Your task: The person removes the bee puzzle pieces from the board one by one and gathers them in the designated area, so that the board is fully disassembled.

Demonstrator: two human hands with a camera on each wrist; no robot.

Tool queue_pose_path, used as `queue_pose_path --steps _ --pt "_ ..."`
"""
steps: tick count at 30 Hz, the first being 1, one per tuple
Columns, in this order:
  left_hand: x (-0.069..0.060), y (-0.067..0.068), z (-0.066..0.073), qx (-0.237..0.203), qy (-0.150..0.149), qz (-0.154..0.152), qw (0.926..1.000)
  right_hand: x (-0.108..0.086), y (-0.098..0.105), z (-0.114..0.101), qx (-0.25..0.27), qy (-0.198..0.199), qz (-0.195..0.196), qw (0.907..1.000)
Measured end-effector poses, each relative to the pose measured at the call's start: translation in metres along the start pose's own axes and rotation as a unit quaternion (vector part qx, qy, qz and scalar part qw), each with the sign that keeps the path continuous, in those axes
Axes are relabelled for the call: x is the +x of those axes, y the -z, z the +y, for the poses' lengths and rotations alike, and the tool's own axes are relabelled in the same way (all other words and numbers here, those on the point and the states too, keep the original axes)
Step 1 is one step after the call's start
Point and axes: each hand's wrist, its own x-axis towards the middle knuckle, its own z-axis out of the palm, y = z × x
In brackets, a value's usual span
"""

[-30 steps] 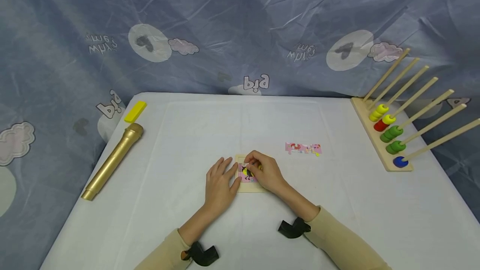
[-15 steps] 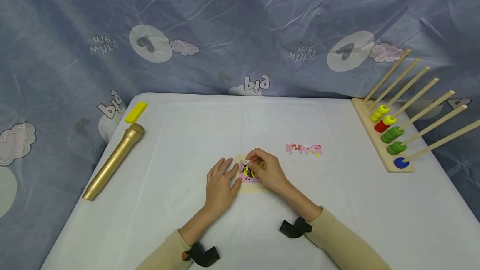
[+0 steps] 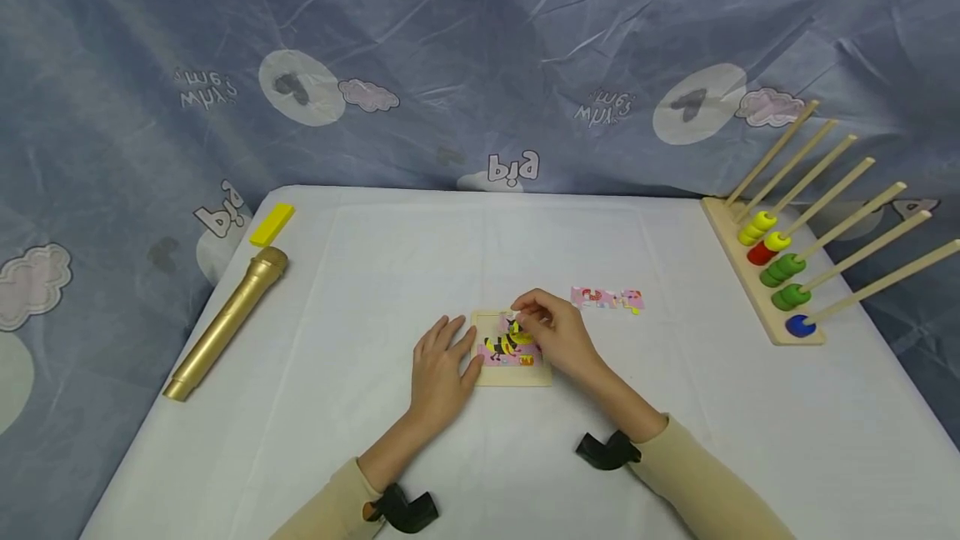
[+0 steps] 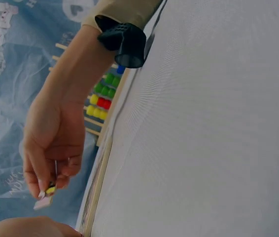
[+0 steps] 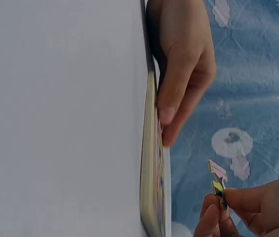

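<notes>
A blue-grey cloth backdrop (image 3: 465, 65) hangs in wrinkles and creases, printed with pale ovals, scalloped clouds and upside-down lettering. Before it spreads the worktop (image 3: 360, 273), white, matt and faintly creased, its far corner on the left rounded.

At the far right of the worktop sits an abacus (image 3: 776, 336): a flat bar of pale wood with seven round rods, five carrying plump beads in yellow, red, green and blue. Opposite, on the left, lies a microphone (image 3: 225, 325), a long gold tapering tube with a bulbous head.

Two beige cloth sleeves reach in from the near edge. The left hand (image 3: 438, 373) lies with fingers extended and slightly spread, touching the left side of a puzzle tray (image 3: 513, 377). The right hand (image 3: 562, 336) is above the tray's right side, thumb and fingers pinching a jigsaw piece.

The tray, squarish pale wood with a raised rim, lies flat near the middle of the worktop. Thin, glossy-looking pieces inside it (image 3: 498, 352) show a black-and-yellow striped bee on pink; bare wood shows at its upper left.

Just beyond the right hand lies a strip of loose pieces (image 3: 607, 297), flat and pink with a notched lower edge. By the microphone's head is a smooth yellow rectangular block (image 3: 272, 225).

Smallest is the pinched jigsaw piece (image 5: 218, 173), thin, lobed, pink and yellow-black, held clear above the tray.
</notes>
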Motion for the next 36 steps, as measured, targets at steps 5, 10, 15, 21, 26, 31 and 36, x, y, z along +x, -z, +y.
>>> queue_pose_path --steps 5,10,15,21,26,31,36 --pt "0.001 0.002 0.0 0.0 0.001 0.001 1.0 0.0 0.024 0.012 -0.014 -0.013 0.031 0.9993" --pt "0.001 0.002 0.0 0.002 0.0 0.003 1.0 0.0 0.05 0.023 -0.034 -0.031 0.066 0.9968" --pt "0.001 0.001 -0.001 0.002 -0.002 0.003 1.0 0.0 0.068 0.034 -0.059 -0.044 0.096 0.9927" --pt "0.001 0.0 -0.001 -0.001 0.004 -0.004 1.0 -0.004 0.076 0.045 -0.06 -0.05 0.109 0.9909" --pt "0.0 -0.002 -0.001 -0.003 0.005 -0.003 1.0 -0.006 0.073 0.055 -0.077 -0.055 0.106 0.9898" --pt "-0.001 -0.003 -0.002 -0.004 0.003 -0.001 1.0 -0.006 0.069 0.062 -0.094 -0.068 0.104 0.9877" --pt "-0.001 -0.003 -0.002 -0.003 0.001 0.003 1.0 -0.006 0.066 0.066 -0.121 -0.066 0.107 0.9846"
